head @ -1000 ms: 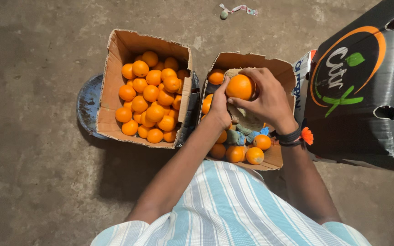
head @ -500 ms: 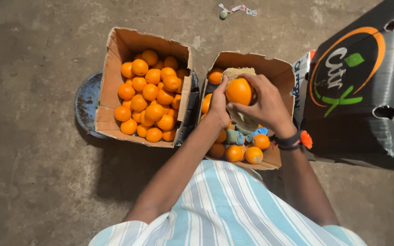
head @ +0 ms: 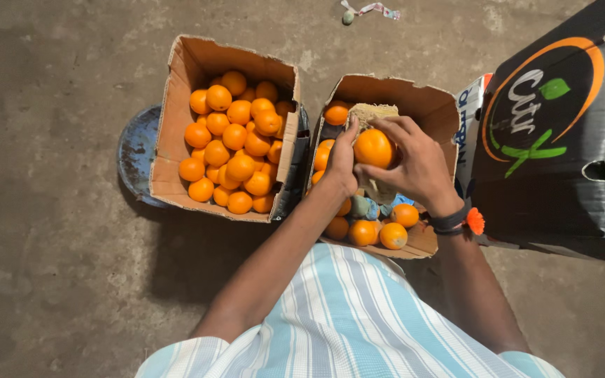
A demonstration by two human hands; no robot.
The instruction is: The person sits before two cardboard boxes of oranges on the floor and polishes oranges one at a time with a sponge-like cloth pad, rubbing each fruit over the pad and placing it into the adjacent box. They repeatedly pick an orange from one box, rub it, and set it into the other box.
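Observation:
My right hand (head: pixel 414 164) grips an orange (head: pixel 374 148) above the right cardboard box (head: pixel 414 101). A beige cloth (head: pixel 370 112) lies against the orange, and my left hand (head: pixel 343 155) holds its edge. Below my hands that box holds a few oranges (head: pixel 379 232) and some blue and green wrapping. The left cardboard box (head: pixel 183 70) is piled with several oranges (head: pixel 236 140).
A large black printed carton (head: pixel 561 140) stands close on the right. The left box rests on a round blue metal lid (head: pixel 134 154). Bare concrete floor lies all around, with a small scrap of litter (head: pixel 369 10) at the top.
The orange and both hands have stayed over the right box, shifting only slightly; the cloth edge now shows more plainly above the orange.

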